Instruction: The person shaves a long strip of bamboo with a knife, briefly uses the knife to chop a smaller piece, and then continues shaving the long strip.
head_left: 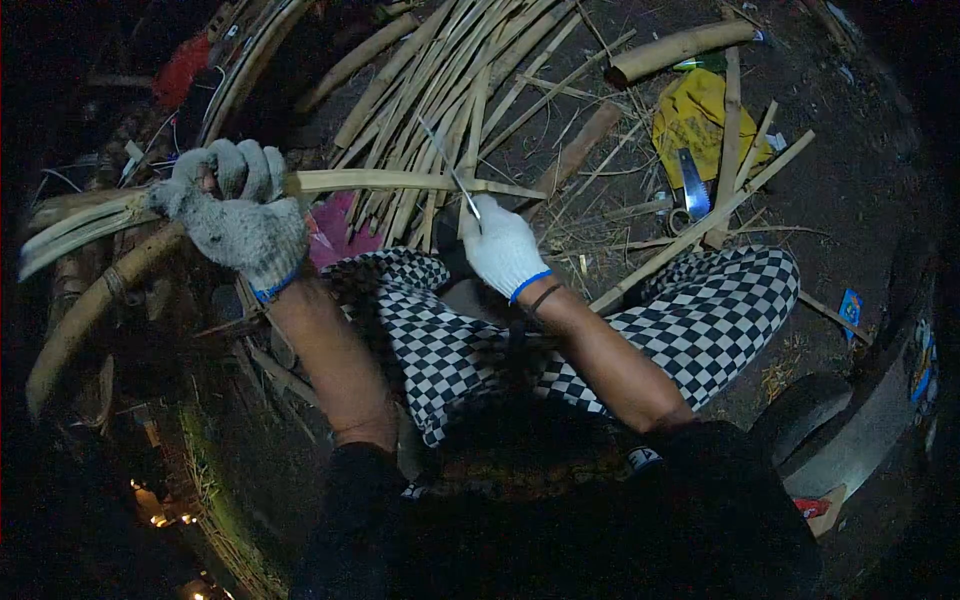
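My left hand [240, 210], in a grey dirty glove, is closed round a long pale bamboo strip [370, 180] that runs across in front of me. The strip looks split into layers at its left end. My right hand [500, 240], in a white glove with a blue cuff, is closed on a knife [440, 148], whose thin blade crosses the strip near its right end. The knife's handle is hidden in the glove.
Many bamboo strips [430, 100] lie piled ahead. To the right are a yellow bag [692, 115], a saw [692, 185] and a thick bamboo piece [685, 52]. A long strip [700, 230] leans over my checkered trousers [700, 320]. Curved poles [105, 290] are at left.
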The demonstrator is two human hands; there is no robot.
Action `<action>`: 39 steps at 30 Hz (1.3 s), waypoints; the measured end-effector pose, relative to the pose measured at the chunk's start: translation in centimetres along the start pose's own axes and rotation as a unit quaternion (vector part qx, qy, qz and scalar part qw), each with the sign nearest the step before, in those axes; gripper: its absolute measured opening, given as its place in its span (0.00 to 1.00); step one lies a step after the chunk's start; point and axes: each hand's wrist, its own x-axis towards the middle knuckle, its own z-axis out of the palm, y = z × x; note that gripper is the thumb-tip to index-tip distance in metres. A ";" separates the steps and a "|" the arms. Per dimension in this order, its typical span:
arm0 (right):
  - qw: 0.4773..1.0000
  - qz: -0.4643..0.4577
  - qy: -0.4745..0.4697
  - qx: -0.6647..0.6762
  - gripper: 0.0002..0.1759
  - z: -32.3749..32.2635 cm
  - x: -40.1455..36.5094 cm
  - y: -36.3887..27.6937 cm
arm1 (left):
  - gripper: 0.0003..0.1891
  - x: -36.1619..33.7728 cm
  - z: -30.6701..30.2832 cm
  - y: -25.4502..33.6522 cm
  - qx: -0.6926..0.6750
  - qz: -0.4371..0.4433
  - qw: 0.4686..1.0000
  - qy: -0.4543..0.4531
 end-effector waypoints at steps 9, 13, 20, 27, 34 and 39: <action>0.991 -0.128 0.011 0.019 0.12 -0.4 -0.4 -1.9 | 0.17 0.8 0.6 -0.5 0.038 0.002 0.998 -0.039; 0.999 -0.042 0.019 -0.016 0.15 0.6 1.5 2.4 | 0.18 1.1 0.9 -0.4 0.037 -0.014 0.995 -0.091; 0.988 -0.152 -0.007 -0.015 0.14 -0.9 -0.4 -3.1 | 0.20 0.6 -0.1 -0.6 0.023 -0.014 0.999 -0.038; 0.990 -0.036 0.027 -0.134 0.16 2.5 2.4 6.8 | 0.22 0.6 -0.4 0.3 0.004 0.003 0.998 -0.058; 0.994 -0.020 0.023 -0.103 0.16 2.2 2.6 6.5 | 0.17 0.2 0.8 -0.2 -0.027 -0.016 0.994 -0.101; 0.994 0.012 0.006 -0.106 0.17 1.9 2.7 4.8 | 0.23 0.6 1.0 -0.6 0.036 0.009 0.997 -0.065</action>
